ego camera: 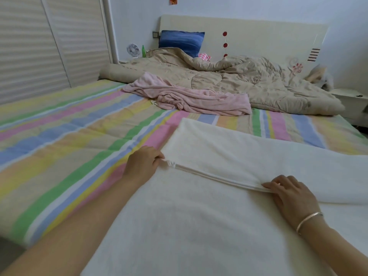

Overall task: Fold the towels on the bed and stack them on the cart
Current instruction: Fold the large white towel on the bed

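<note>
A large white towel (199, 216) lies spread over the near part of the striped bed (69, 136), its far part folded back toward me so the edge runs across the middle. My left hand (143, 162) pinches the left corner of that folded edge. My right hand (288, 192), with a bracelet on the wrist, pinches the same edge further right. A crumpled pink towel (189, 96) lies beyond, in the middle of the bed. No cart is in view.
A rumpled beige quilt (239, 80) covers the head of the bed, with a blue pillow (181, 41) against the headboard. A small fan (133, 50) and a green bottle (143, 51) stand at the back left. A white nightstand (352, 100) is at right; wardrobe doors at left.
</note>
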Tool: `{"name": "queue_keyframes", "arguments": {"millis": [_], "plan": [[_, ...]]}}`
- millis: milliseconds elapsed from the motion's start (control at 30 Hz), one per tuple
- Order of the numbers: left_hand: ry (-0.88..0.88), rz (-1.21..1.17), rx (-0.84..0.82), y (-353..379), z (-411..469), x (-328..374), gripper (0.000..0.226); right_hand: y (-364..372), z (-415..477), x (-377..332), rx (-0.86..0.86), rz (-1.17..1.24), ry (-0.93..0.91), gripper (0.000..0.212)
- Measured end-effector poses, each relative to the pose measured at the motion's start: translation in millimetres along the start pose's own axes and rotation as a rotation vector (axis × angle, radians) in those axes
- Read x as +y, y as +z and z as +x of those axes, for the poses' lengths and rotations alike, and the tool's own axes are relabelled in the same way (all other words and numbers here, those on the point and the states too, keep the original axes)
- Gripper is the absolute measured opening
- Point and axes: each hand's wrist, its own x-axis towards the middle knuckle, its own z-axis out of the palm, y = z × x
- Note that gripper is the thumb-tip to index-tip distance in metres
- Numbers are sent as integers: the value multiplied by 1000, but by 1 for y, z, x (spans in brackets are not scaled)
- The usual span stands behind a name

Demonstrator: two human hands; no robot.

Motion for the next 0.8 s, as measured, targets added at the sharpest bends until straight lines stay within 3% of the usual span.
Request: {"name": "queue_keyframes", "arguments": {"millis": [100,167,267,333,467,700,800], "plan": [[-14,39,-72,-11,6,4,28,-4,-4,-1,-6,-7,62,34],[-249,-67,-202,-12,11,3,33,-2,-5,-4,-15,-31,78,32],[-661,-364,-211,-6,18,8,7,-1,-8,-12,10,-90,106,25],[-798,-492,-222,-2,23,9,24,-1,-9,-15,21,-149,175,31],[-837,-563,-219,2,27,9,26,-6,-8,-19,14,-215,322,31],[-844,-555,-50,4,32,8,18,-32,-8,-13,-12,-185,287,24],[-806,-292,-138,2,21,16,15,-28,-11,-15,-276,-162,255,24]]}}
